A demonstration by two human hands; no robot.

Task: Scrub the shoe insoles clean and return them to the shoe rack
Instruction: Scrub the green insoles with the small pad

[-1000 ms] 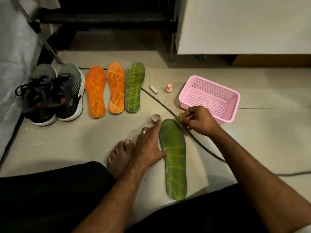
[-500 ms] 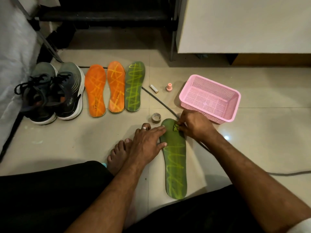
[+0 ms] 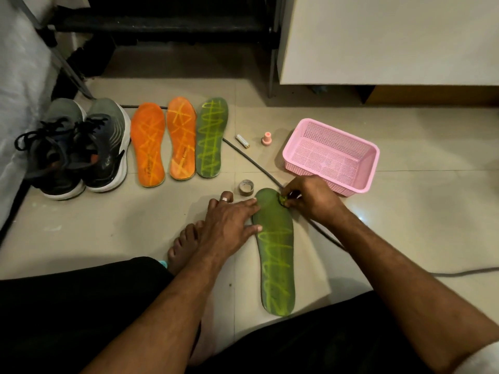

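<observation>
A green insole [image 3: 276,255] with yellow scribbles lies on the floor tiles in front of me, toe end away. My left hand [image 3: 229,225] presses flat on its left edge, fingers straight. My right hand [image 3: 310,198] pinches a small yellow-green scrub wad [image 3: 282,200] against the insole's toe end. The toe area looks free of scribbles. Two orange insoles [image 3: 148,147] [image 3: 181,139] and another green insole [image 3: 211,137] lie in a row further back. The dark shoe rack [image 3: 162,22] stands at the back.
A pair of dark sneakers [image 3: 78,147] sits at the left. A pink mesh basket [image 3: 370,163], a pink cap [image 3: 266,138], a small white tube [image 3: 242,141] and a tape roll [image 3: 246,187] lie nearby. A cable [image 3: 259,168] crosses the floor. My bare foot [image 3: 186,244] rests beside my left hand.
My right hand has come down from the insole's far tip onto its toe end with the wad. My left hand slid slightly towards the insole edge.
</observation>
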